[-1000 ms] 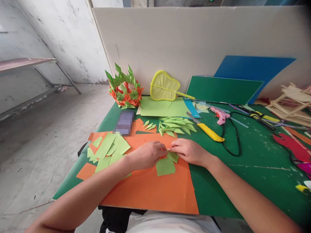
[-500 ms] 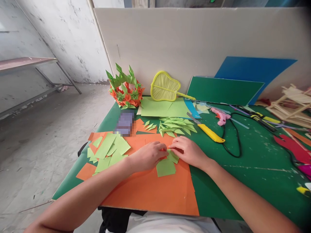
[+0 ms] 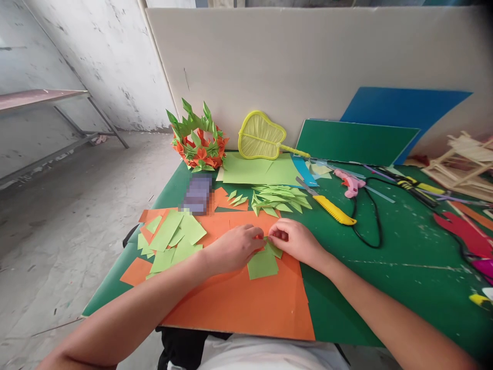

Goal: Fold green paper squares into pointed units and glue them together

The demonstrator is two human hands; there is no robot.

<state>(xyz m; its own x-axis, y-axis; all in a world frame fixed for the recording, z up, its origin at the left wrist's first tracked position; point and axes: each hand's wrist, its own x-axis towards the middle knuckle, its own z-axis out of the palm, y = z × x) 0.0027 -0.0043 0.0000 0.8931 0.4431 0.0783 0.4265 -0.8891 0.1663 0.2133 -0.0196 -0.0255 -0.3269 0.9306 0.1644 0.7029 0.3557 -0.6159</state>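
Note:
Both my hands meet over a large orange paper sheet [image 3: 246, 313], fingertips nearly touching. My left hand [image 3: 242, 246] is closed in a pinch, palm down, and my right hand [image 3: 291, 240] pinches from the other side. Between the fingertips is a small piece of green paper [image 3: 266, 239], mostly hidden by the fingers. Just below lie green paper squares [image 3: 263, 265], partly under the hands. Behind them is a pile of folded green paper leaves [image 3: 283, 199], with several smaller ones [image 3: 239, 200] on an orange scrap to its left. Loose green paper pieces [image 3: 169, 231] lie beside my left forearm.
A yellow utility knife [image 3: 334, 209], blade out, lies near a pink glue gun [image 3: 349, 183] with a black cord. At the back stand an orange-and-green paper crown [image 3: 200, 149] and a yellow fan [image 3: 262, 136]. A pixelated dark rectangle [image 3: 197, 193] lies left. A wooden stick model [image 3: 462, 164] stands right.
My right hand's fingers have curled in and closed to a tighter pinch at the small green paper. The left hand has stayed almost in place.

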